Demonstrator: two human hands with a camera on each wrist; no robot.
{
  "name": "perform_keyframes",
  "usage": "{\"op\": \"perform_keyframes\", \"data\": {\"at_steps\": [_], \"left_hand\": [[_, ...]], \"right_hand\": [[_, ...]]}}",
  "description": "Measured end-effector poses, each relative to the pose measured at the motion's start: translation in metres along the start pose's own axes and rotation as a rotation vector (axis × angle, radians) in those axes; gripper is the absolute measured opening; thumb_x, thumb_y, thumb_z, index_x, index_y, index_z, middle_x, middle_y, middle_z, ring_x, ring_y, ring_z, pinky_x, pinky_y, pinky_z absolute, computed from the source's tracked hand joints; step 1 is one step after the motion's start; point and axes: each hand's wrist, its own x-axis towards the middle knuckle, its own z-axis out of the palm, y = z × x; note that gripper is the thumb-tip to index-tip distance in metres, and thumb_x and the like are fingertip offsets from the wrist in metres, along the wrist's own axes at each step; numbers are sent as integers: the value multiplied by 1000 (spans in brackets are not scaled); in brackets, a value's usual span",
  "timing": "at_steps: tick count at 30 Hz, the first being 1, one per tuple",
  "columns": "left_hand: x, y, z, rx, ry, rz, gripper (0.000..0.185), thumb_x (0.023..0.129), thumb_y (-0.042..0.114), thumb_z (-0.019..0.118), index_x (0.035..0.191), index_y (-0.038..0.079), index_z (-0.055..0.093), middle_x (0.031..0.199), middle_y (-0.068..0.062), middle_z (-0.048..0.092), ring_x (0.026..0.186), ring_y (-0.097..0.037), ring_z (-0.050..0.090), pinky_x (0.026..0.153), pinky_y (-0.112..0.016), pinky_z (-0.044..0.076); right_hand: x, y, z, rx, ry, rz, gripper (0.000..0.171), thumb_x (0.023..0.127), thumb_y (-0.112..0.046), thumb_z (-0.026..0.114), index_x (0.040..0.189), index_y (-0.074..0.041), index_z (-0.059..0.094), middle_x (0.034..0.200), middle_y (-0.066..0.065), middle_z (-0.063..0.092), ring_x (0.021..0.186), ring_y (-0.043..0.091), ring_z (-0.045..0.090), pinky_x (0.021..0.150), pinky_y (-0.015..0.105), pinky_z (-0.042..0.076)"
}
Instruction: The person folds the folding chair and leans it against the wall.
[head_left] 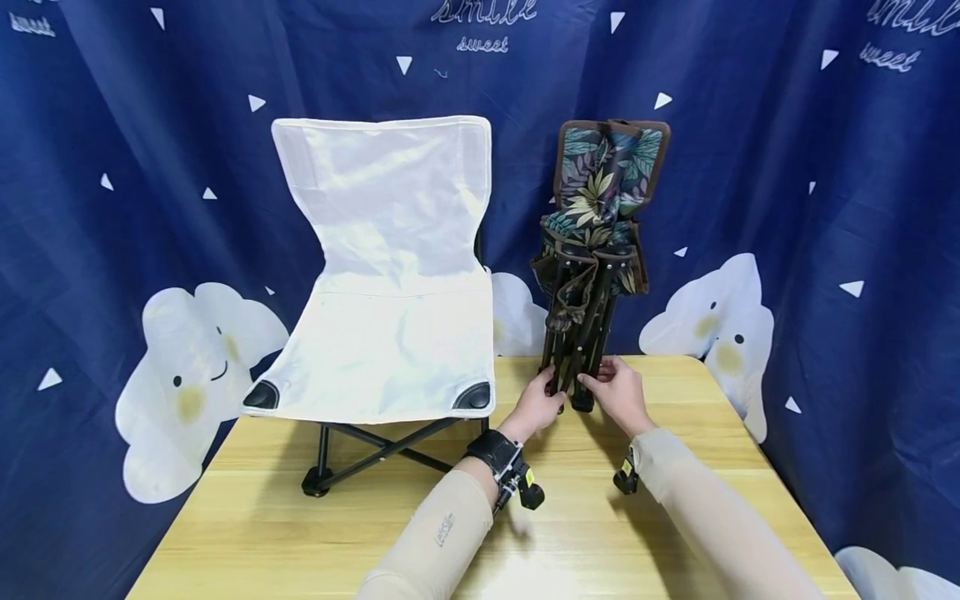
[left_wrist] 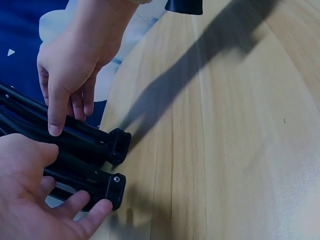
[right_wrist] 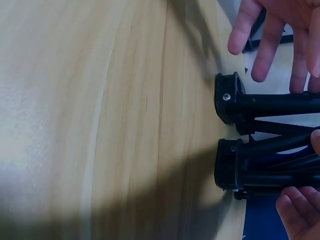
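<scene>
On the right of the table a folded camping chair [head_left: 592, 183] with dark leaf-patterned fabric stands upright, its black legs bunched together. My left hand [head_left: 534, 404] holds the left legs low down, thumb on one side and fingers on the other. The right hand [head_left: 622, 396] grips the right legs at about the same height, between thumb and fingers. In the left wrist view, black feet [left_wrist: 117, 145] end the legs just beyond my left hand [left_wrist: 30, 185]. The right wrist view shows my left fingers fairly straight against a leg and my right fingertips [right_wrist: 295, 205] on the other legs.
An unfolded white chair [head_left: 382, 333] with black legs stands on the left of the wooden table [head_left: 600, 542], close to my left forearm. Behind the table hangs a dark blue curtain [head_left: 525, 92] with clouds and triangles.
</scene>
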Motion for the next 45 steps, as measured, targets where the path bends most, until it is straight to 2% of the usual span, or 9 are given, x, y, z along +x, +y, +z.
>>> {"op": "perform_keyframes", "data": {"at_steps": [8,12,16,24,29,34,39,45], "left_hand": [[-3,4,2,2,48,-8,62,107,4,59,166,0,40,158,-31,54,137,-41,61,111,-43,55],[-5,5,3,-18,36,-48,61,110,8,58,168,4,39,160,-29,52,135,-40,63,105,-40,58],[-5,6,6,-16,20,-61,62,111,9,57,169,6,37,164,-30,47,140,-41,60,104,-41,59],[-5,3,8,-37,-12,-77,63,112,10,55,170,6,34,171,-26,39,148,-43,53,102,-41,59],[-4,3,8,-39,-23,-63,64,111,9,55,171,5,32,171,-26,40,145,-41,56,104,-39,59],[-3,2,7,-53,-22,-33,62,111,7,54,169,1,33,167,-28,45,139,-43,61,105,-42,60],[-2,0,8,-66,12,-42,59,112,9,54,168,0,36,164,-26,49,140,-42,60,113,-46,57],[-2,-2,9,-16,93,-17,54,110,12,61,160,-2,47,151,-28,61,130,-39,67,108,-44,60]], "right_hand": [[5,6,3,8,13,-37,39,96,-15,83,123,10,71,111,30,78,103,43,78,93,55,64],[8,9,3,-6,10,-62,34,96,-13,82,120,9,73,108,29,79,100,42,78,92,56,65],[11,10,2,-29,-6,-81,32,98,-12,79,121,10,74,108,30,79,101,44,78,92,57,64],[11,7,-4,-39,-77,-69,39,96,-15,78,125,10,73,111,29,79,102,43,77,95,56,63],[11,6,-5,-34,-95,-73,42,93,-20,84,124,6,74,109,26,80,99,39,79,91,52,65],[13,7,-7,-30,-92,-82,46,94,-19,85,129,8,71,111,29,79,100,42,78,91,56,64],[14,8,-7,-33,-93,-74,52,95,-20,85,133,11,68,115,32,78,105,45,77,94,58,64],[11,11,-8,-16,-92,-68,57,93,-19,85,137,11,66,116,32,77,106,45,77,95,57,64]]}}
